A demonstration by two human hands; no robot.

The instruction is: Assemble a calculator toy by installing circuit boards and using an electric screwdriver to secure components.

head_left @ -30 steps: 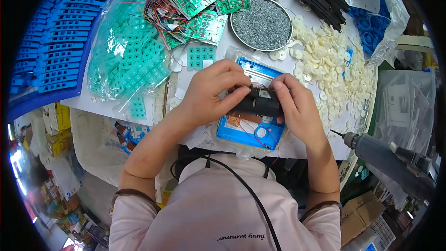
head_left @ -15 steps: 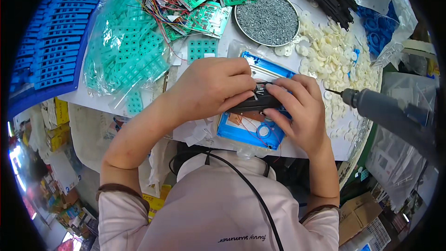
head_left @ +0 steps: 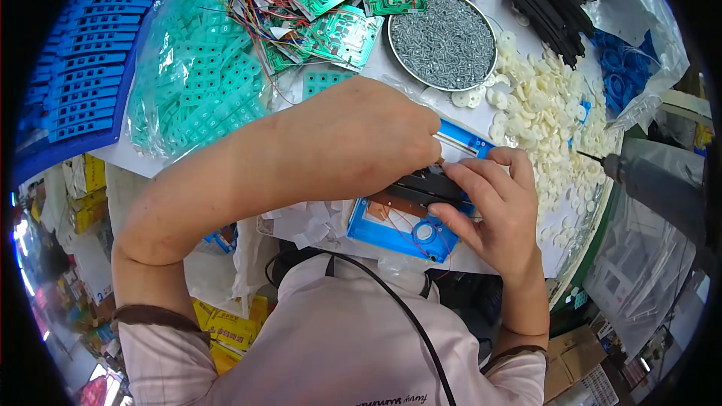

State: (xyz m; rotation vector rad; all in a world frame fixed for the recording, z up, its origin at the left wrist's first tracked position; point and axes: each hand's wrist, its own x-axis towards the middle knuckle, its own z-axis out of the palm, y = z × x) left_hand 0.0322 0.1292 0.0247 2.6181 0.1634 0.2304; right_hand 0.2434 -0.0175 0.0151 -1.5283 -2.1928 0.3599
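A long black plastic part (head_left: 423, 186) lies across a blue plastic casing (head_left: 406, 246), with thin red wires and a small round ring showing inside it. My right hand (head_left: 492, 207) grips the right end of the black part between thumb and fingers. Over its left end, my left hand (head_left: 383, 135) is closed, fingertips pressed together at the part's upper edge. Whatever those fingers pinch is hidden behind the knuckles. The left hand and forearm also cover some of the casing's upper left side.
Behind my hands stand a round dish of screws (head_left: 444, 39) and wired green circuit boards (head_left: 342, 36). A bag of teal keypads (head_left: 199, 75) lies left, near blue plastic racks (head_left: 90, 60). White discs (head_left: 541, 98), black parts (head_left: 545, 19) and a grey powered screwdriver (head_left: 658, 180) are right.
My left hand has turned over, its back now upward, and its elbow has swung outward. The right hand keeps its grip on the black part. The whole view has shifted slightly.
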